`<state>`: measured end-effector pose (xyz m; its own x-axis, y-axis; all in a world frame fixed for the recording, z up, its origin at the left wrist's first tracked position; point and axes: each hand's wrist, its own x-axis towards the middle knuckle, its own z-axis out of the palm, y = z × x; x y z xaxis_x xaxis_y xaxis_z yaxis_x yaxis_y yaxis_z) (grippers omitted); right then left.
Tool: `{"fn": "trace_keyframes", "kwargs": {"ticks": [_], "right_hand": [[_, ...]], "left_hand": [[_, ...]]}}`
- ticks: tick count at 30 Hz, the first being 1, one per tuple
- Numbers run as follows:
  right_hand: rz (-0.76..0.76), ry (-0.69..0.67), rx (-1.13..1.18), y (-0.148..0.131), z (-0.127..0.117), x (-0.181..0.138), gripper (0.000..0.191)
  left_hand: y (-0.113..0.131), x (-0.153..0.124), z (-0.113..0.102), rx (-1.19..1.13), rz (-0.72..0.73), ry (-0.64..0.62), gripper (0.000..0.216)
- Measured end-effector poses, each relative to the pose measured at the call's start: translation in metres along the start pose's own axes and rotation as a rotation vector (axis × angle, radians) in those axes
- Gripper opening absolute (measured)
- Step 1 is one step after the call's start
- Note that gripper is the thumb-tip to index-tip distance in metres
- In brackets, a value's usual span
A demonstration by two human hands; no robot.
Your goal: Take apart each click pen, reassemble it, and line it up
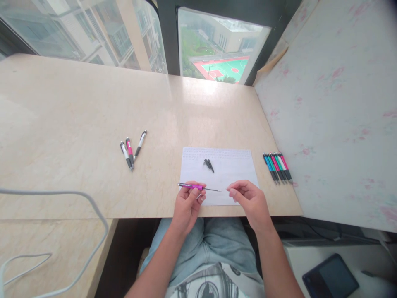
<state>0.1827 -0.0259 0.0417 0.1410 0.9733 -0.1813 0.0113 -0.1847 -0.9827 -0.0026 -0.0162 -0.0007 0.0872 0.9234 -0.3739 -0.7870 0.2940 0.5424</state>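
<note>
My left hand (188, 201) is closed on a pink pen barrel (190, 186) held level over the near edge of a white sheet of paper (229, 167). A thin refill sticks out of the barrel toward the right. My right hand (248, 198) is pinched shut just past the refill's tip; what it holds is too small to make out. Two small black pen parts (209, 164) lie on the paper above my hands.
Three pens (132, 150) lie on the beige table (93, 103) at the left. A row of several coloured pens (278, 167) lies right of the paper. A white cable (62, 231) loops at the lower left. A dark tablet (330, 277) sits low on the right.
</note>
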Motion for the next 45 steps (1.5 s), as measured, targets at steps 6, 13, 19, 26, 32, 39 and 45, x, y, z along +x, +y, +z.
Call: {"fn": "trace_keyframes", "kwargs": {"ticks": [6,13,19,26,32,39,45], "right_hand": [[-0.044,-0.042,-0.024,-0.002,0.005,-0.006,0.011],[-0.113,-0.084,-0.127,0.002,0.012,-0.005,0.012],[-0.093,-0.111,-0.129,-0.002,0.021,-0.004,0.015],[-0.08,-0.096,-0.172,-0.001,0.027,0.001,0.024],[-0.146,-0.122,-0.246,0.009,0.028,0.004,0.033],[-0.269,0.041,-0.894,0.019,0.032,0.039,0.021],[-0.227,0.121,-1.117,0.02,0.051,0.061,0.019]], "left_hand": [[0.0,-0.001,0.002,0.042,0.026,-0.01,0.018],[-0.001,-0.002,0.001,0.105,0.031,-0.033,0.015],[-0.002,-0.001,-0.002,0.138,0.029,-0.061,0.013],[0.001,-0.002,0.001,0.102,0.013,-0.045,0.016],[0.001,-0.001,0.001,0.01,0.011,-0.022,0.017],[0.002,-0.001,0.001,-0.007,-0.002,-0.028,0.017],[0.002,-0.002,0.001,0.007,-0.015,-0.025,0.018]]}}
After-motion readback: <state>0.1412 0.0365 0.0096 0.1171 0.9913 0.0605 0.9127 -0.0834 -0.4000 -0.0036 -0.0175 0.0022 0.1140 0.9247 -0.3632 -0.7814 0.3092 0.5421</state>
